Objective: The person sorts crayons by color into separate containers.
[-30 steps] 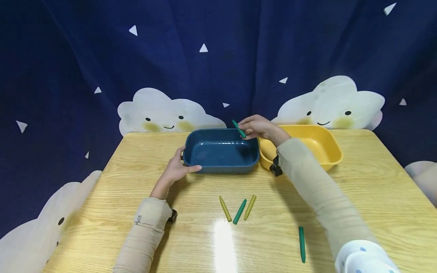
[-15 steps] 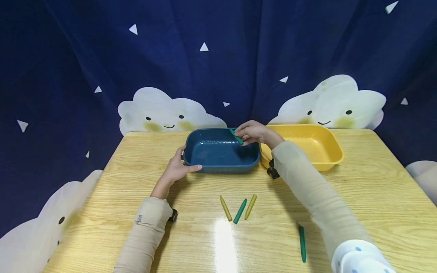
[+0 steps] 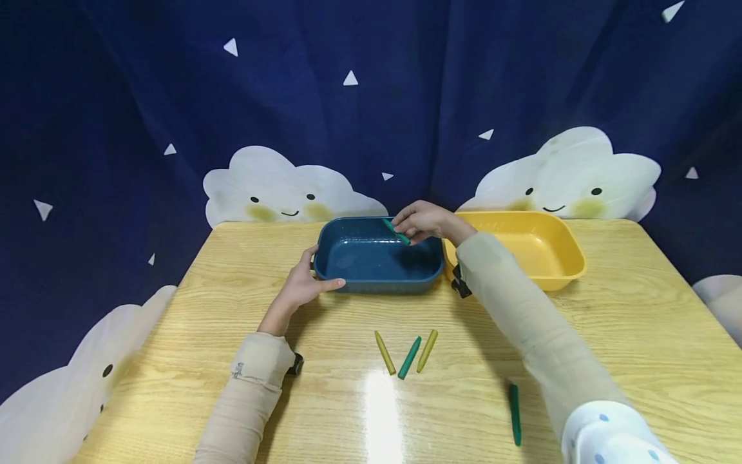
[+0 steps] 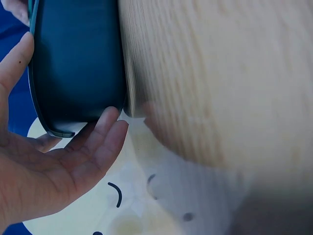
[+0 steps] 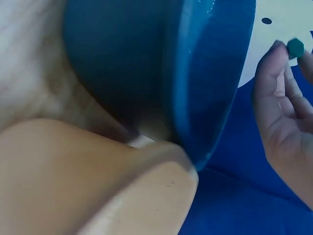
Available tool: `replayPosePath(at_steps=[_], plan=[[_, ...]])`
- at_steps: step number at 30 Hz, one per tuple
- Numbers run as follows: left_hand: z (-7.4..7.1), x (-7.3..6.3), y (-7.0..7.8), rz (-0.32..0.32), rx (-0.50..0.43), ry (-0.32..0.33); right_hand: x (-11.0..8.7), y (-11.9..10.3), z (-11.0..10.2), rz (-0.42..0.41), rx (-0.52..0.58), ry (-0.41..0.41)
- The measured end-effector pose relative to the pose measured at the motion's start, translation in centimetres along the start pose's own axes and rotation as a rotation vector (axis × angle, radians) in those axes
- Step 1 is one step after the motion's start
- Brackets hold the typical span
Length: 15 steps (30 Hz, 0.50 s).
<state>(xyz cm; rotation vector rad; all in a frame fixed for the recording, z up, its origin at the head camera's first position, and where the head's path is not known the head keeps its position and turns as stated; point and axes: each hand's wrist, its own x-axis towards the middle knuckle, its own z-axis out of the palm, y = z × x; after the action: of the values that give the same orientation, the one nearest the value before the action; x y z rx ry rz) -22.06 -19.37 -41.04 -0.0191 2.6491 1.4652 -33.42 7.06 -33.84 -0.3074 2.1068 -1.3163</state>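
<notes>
My right hand (image 3: pixel 426 219) pinches a green crayon (image 3: pixel 404 239) between thumb and fingertips, above the back right part of a blue plastic basin (image 3: pixel 371 261). In the right wrist view the crayon (image 5: pixel 295 48) appears end-on at the fingertips, beyond the basin's rim. My left hand (image 3: pixel 303 283) holds the basin's left end, its thumb along the front rim. The left wrist view shows these fingers (image 4: pixel 105 147) bent against the basin's end wall. Two yellow crayons (image 3: pixel 385 352) and a green crayon (image 3: pixel 409 357) lie on the table in front of the basin.
A yellow basin (image 3: pixel 536 251) stands right beside the blue one, partly behind my right forearm. Another green crayon (image 3: pixel 515 415) lies nearer me at the right, by my sleeve. A dark blue curtain (image 3: pixel 400 103) with clouds hangs behind the wooden table (image 3: pixel 232 270).
My right hand has moved a little left and lower over the blue basin with the green crayon. The left hand stays on the basin's end, and the crayons on the table lie as before.
</notes>
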Motion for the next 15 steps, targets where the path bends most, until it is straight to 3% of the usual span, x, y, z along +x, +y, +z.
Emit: replayPosePath(at_steps=[6,15], plan=[[0.0,0.1,0.0,0.001,-0.009,-0.005,1.1,-1.9,-0.2,-0.032,-0.075,-0.091],[0.0,0.2,0.0,0.000,-0.040,0.009,3.3,-3.4,0.8,-0.107,-0.102,-0.131]])
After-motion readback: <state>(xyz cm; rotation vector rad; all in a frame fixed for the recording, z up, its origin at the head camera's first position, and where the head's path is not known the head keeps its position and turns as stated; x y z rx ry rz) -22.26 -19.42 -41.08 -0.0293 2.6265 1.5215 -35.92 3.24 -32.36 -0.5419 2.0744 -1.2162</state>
